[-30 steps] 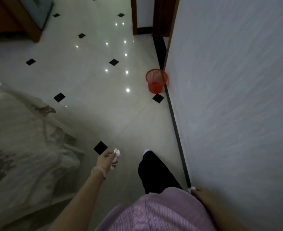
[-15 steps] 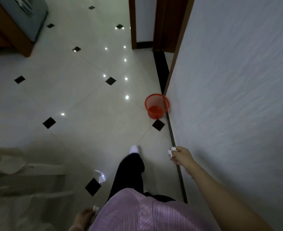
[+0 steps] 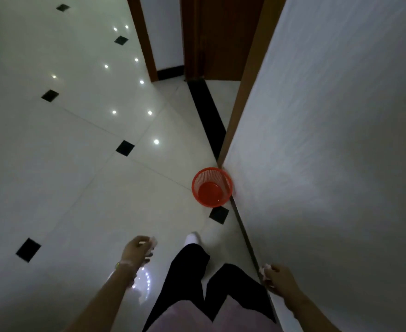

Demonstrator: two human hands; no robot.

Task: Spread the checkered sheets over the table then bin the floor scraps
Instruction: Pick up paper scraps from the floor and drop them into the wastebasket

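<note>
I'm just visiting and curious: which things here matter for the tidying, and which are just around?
Part of the job: left hand holding a white scrap; right hand holding a second scrap; red mesh bin ahead.
Just there: tiled floor; wooden door frame; white wall.

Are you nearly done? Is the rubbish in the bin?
Nearly. Scraps are picked up: the left hand pinches a white scrap, the right hand holds another scrap. The red mesh bin by the wall looks empty, so dropping them in is left. The table is out of view.
</note>
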